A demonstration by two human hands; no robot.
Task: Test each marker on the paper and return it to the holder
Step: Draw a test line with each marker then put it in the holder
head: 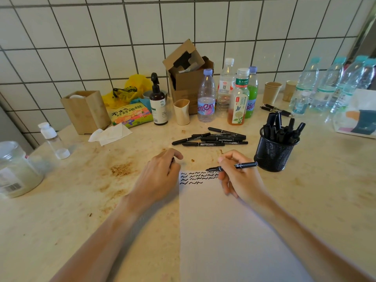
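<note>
A white sheet of paper (223, 231) lies on the counter with three rows of black squiggles (195, 177) along its top edge. My right hand (238, 178) holds a black marker (244, 165) almost level, its tip at the top of the sheet near the squiggles. My left hand (160, 176) rests at the paper's upper left corner, fingers curled; a small dark piece shows between them, too hidden to name. Several black markers (211, 138) lie loose beyond the paper. A black mesh holder (272, 151) at the right has several markers standing in it.
Behind the loose markers stand bottles (206, 96), a brown pump bottle (158, 102), a cream cup (181, 111) and a cardboard box (187, 74). A wooden box (86, 110), a crumpled tissue (109, 134) and a jar (14, 169) are at the left. Water bottles (333, 84) line the right.
</note>
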